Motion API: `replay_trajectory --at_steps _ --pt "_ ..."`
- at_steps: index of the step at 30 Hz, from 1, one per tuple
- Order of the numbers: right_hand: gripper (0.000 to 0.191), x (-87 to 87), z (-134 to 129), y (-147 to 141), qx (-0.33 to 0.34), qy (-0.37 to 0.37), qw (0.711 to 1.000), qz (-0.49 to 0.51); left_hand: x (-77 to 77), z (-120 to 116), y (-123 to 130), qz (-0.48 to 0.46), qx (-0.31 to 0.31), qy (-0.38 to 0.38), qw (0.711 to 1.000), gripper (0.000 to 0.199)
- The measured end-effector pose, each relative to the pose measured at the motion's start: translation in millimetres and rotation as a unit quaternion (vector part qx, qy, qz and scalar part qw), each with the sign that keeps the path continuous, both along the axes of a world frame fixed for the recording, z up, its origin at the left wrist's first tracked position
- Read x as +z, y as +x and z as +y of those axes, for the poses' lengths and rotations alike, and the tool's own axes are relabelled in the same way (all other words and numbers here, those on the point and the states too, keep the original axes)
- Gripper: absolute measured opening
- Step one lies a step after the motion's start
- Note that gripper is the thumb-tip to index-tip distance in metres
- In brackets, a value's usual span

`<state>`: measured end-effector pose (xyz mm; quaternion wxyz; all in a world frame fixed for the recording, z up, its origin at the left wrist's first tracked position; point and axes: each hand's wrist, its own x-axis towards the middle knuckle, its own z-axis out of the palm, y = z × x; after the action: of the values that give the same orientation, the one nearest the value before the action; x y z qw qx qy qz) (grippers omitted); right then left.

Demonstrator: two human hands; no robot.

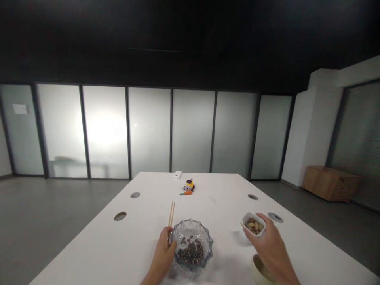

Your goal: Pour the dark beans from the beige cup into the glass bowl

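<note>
A pair of chopsticks (171, 215) points away from me, with my left hand (162, 251) closed around their near part. The thumb of that hand rests against the left rim of a clear scalloped glass bowl (208, 237). Dark striped beans or seeds (191, 253) lie in the bowl, mostly toward its near side. On the right, my right hand (268, 241) grips a small white square dish (247, 218) by its sides, off the table and tilted toward me. Tan nuts, like peanuts (254, 226), fill its bottom. Below this hand stands a pale round bowl (257, 273), partly hidden by the wrist.
The long white table (142, 233) has several round cable holes near its sides, one of them a grommet (120, 216) at left. Farther back are a yellow toy car (189, 185), a small toy carrot (187, 193) and a white box-shaped device (177, 174). A wooden cabinet (329, 183) stands at right.
</note>
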<state>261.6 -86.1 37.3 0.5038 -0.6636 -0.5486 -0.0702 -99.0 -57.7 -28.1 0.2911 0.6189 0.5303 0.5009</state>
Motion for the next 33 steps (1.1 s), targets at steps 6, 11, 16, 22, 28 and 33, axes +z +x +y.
replay_trajectory --at_steps 6,11,16,22,28,33 --pt "0.059 -12.8 32.7 -93.4 0.197 0.06 0.964 -0.169 -6.8 4.4 -2.9 -0.002 -0.016 -0.007 1.0 0.037" --pt "0.071 -20.5 34.3 -131.9 0.262 -0.014 0.908 -0.327 -8.0 5.6 -3.2 -0.011 -0.031 -0.014 0.999 0.034" --pt "0.048 -16.1 42.1 -140.5 0.264 0.037 0.847 -0.46 -2.3 2.6 -3.0 -0.009 -0.039 -0.022 0.999 0.036" --pt "0.031 -11.8 52.4 -145.1 0.277 0.111 0.814 -0.499 -1.9 2.1 -4.5 0.004 -0.047 -0.021 0.999 0.037" --pt "0.05 -14.5 53.3 -141.2 0.265 0.122 0.851 -0.437 -18.0 12.9 -7.3 0.023 -0.032 -0.025 0.999 0.036" --pt "0.074 -45.9 51.6 -132.2 0.237 0.054 0.916 -0.32 -25.7 17.1 -12.7 0.033 -0.04 -0.011 0.999 0.035"
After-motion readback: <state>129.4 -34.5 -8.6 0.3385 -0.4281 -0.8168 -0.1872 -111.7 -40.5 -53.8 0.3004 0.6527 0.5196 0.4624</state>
